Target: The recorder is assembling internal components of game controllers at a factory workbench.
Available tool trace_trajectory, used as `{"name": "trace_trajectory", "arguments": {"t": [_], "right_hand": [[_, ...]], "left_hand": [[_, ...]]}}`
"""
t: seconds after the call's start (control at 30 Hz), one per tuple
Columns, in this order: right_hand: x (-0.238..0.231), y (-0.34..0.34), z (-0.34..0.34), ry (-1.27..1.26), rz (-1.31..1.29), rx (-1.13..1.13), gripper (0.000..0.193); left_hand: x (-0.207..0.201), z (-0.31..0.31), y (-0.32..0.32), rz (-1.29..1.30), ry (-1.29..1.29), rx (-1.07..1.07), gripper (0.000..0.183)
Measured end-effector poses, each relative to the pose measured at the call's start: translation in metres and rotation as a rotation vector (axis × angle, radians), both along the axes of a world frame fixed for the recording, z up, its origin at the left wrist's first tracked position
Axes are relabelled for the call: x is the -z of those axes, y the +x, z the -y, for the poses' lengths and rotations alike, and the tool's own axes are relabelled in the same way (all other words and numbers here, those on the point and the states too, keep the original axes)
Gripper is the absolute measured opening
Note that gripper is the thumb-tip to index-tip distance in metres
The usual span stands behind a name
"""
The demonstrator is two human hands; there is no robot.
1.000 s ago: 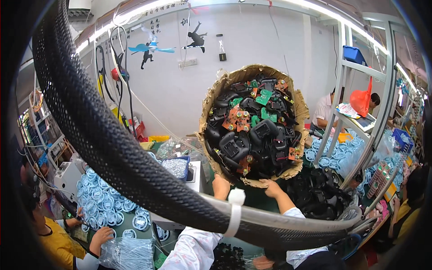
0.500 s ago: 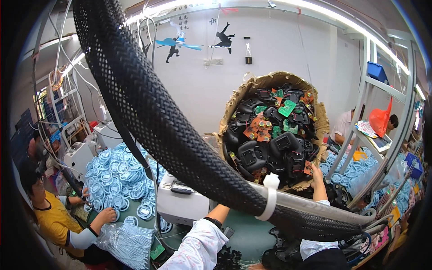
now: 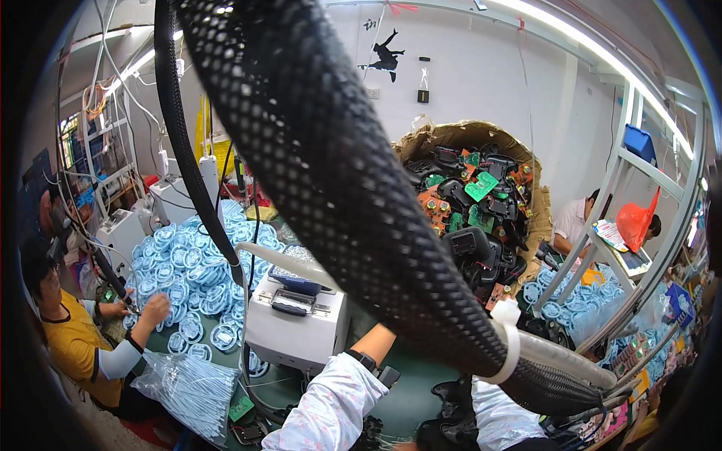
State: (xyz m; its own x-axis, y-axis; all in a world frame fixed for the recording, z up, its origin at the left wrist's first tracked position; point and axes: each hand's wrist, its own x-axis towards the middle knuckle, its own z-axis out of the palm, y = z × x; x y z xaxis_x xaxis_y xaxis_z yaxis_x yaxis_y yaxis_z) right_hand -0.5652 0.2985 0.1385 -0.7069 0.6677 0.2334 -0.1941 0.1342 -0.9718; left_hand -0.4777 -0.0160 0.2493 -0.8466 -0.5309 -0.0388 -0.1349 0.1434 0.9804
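My left hand reaches forward from a white patterned sleeve, with a dark band at the wrist. Its fingers vanish behind a thick black braided cable sleeve, so their grip is hidden. Of my right arm only the white sleeve shows; the hand is covered by the same braided sleeve and a grey tube. Beyond my arms stands a large torn cardboard box heaped with black game-controller-like housings and green circuit boards and orange ones. More black housings lie beside my right sleeve.
A white boxy machine stands left of my left arm. Farther left, light-blue plastic rings form a pile, with a bag of thin pale strips before it. A co-worker in yellow handles rings. A metal frame rises at right.
The view has shifted, and the braided sleeve now covers more of the box. My right hand, earlier at the box's near edge with an orange circuit board, has drawn back out of sight.
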Motion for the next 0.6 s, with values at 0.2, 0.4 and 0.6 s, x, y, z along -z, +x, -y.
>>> {"name": "trace_trajectory", "arguments": {"t": [0.2,0.4,0.6], "right_hand": [[0.012,0.025,0.028,0.004,-0.008,0.077,0.032],[0.011,0.024,0.055,-0.103,-0.013,0.060,0.033],[0.022,0.027,0.065,-0.155,-0.094,0.129,0.036]], "left_hand": [[-0.009,0.000,0.020,-0.137,-0.490,-0.153,0.109],[-0.009,-0.013,0.000,-0.199,-1.030,0.221,0.103],[0.021,-0.012,-0.014,-0.187,-1.127,0.234,0.101]]}}
